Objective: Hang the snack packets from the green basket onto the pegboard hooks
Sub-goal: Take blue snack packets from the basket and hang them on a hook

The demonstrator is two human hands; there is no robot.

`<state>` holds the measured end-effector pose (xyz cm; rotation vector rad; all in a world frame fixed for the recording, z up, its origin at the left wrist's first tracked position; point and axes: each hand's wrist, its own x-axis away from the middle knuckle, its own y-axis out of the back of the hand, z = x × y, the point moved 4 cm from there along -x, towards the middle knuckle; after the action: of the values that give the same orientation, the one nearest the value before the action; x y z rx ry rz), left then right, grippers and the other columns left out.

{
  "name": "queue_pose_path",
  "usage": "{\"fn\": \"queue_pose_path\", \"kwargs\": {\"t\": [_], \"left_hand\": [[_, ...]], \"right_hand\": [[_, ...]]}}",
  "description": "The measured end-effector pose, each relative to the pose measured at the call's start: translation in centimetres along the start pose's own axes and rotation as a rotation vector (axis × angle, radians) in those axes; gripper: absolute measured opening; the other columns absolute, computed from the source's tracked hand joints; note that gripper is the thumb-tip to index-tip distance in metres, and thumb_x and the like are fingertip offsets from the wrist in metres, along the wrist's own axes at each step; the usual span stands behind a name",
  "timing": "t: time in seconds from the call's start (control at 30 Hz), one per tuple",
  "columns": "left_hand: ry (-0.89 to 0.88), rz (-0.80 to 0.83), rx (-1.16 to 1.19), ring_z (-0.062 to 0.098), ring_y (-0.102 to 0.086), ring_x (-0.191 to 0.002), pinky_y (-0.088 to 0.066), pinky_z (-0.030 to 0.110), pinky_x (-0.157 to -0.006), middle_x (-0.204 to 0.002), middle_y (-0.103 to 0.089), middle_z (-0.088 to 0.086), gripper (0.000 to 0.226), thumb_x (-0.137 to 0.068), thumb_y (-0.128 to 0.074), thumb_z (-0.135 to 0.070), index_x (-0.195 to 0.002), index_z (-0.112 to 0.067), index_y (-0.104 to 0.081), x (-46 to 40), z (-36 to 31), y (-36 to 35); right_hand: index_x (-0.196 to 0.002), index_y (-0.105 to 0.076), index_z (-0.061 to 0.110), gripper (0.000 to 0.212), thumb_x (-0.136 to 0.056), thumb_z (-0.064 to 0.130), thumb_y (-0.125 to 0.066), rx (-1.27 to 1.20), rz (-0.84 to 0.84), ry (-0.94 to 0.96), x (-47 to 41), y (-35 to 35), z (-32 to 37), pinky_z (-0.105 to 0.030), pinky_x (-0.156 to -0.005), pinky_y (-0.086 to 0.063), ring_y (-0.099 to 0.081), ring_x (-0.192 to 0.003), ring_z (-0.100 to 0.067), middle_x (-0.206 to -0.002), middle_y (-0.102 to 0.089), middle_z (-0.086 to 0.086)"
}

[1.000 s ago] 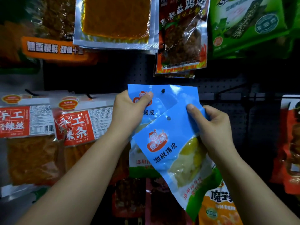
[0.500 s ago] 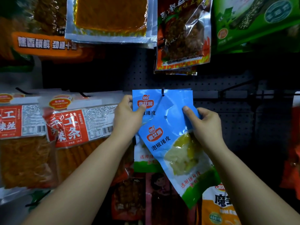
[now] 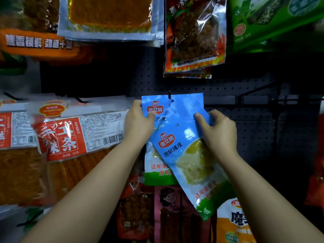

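Two blue snack packets overlap at the middle of the black pegboard. The rear packet hangs upright with a black hook through its top hole. My left hand pinches its upper left corner. The front packet is tilted, top leaning left, and its hole sits below the hook, off it. My right hand grips the front packet's upper right edge, thumb on the face. The green basket is out of view.
Red-and-white snack packs hang to the left. Above hang an orange pack, a red foil pack and a green pack. Pink and orange packs hang below. A bare hook arm juts out at right.
The rear packet has slid onto the hook and straightened. Both hands have moved up toward the board, and the front packet has risen with my right hand.
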<state>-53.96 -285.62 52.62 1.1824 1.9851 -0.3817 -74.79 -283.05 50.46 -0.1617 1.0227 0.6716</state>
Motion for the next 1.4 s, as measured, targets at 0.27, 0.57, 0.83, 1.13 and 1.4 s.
{"fn": "queue_pose_path", "kwargs": {"t": [0.27, 0.57, 0.83, 1.13, 1.4], "left_hand": [[-0.176, 0.048, 0.063, 0.010, -0.028, -0.137, -0.026, 0.018, -0.105, -0.154, -0.022, -0.006, 0.066, -0.093, -0.054, -0.020, -0.148, -0.027, -0.017, 3.4, -2.2, 1.0], [0.056, 0.201, 0.717, 0.009, -0.072, -0.080, -0.055, 0.019, -0.061, -0.094, -0.075, 0.000, 0.016, -0.079, -0.070, -0.017, -0.092, -0.021, -0.064, 5.3, -1.5, 2.7], [-0.115, 0.113, 0.772, 0.016, -0.072, -0.083, -0.056, 0.026, -0.063, -0.089, -0.075, -0.002, 0.008, -0.086, -0.064, -0.022, -0.088, -0.029, -0.067, 5.6, -3.5, 4.6], [-0.092, 0.012, 0.733, 0.010, -0.070, -0.071, -0.054, 0.024, -0.056, -0.077, -0.073, -0.006, 0.006, -0.089, -0.062, -0.015, -0.086, -0.020, -0.062, 3.9, -4.9, 5.4], [-0.024, 0.026, 0.672, 0.010, -0.072, -0.071, -0.054, 0.020, -0.055, -0.077, -0.074, -0.008, 0.005, -0.089, -0.063, -0.017, -0.087, -0.022, -0.063, 3.7, -3.1, 4.6]], "right_hand": [[-0.077, -0.050, 0.022, 0.026, -0.086, 0.044, -0.062, -0.168, -0.074, 0.090, 2.4, 2.3, 2.0, -0.035, -0.049, -0.041, -0.055, -0.057, -0.009, -0.063, -0.057, 0.007], [-0.076, -0.043, 0.023, 0.023, -0.093, 0.031, -0.057, -0.489, -0.192, 0.061, 3.4, 3.8, 4.3, -0.014, -0.053, -0.030, -0.036, -0.056, 0.002, -0.064, -0.036, 0.012], [-0.078, -0.047, 0.028, 0.019, -0.091, 0.029, -0.060, -0.616, -0.092, 0.122, 3.4, 4.4, 6.5, -0.012, -0.054, -0.042, -0.054, -0.060, 0.003, -0.065, -0.056, 0.018], [-0.097, -0.052, 0.011, 0.018, -0.092, 0.027, -0.059, -0.582, -0.020, 0.110, 1.7, 4.4, 8.5, -0.054, -0.078, -0.050, -0.062, -0.093, -0.032, -0.099, -0.063, -0.014], [-0.099, -0.053, 0.010, 0.021, -0.091, 0.028, -0.060, -0.550, 0.009, 0.045, 1.8, 3.1, 7.4, -0.054, -0.083, -0.049, -0.061, -0.097, -0.032, -0.101, -0.063, -0.014]]}}
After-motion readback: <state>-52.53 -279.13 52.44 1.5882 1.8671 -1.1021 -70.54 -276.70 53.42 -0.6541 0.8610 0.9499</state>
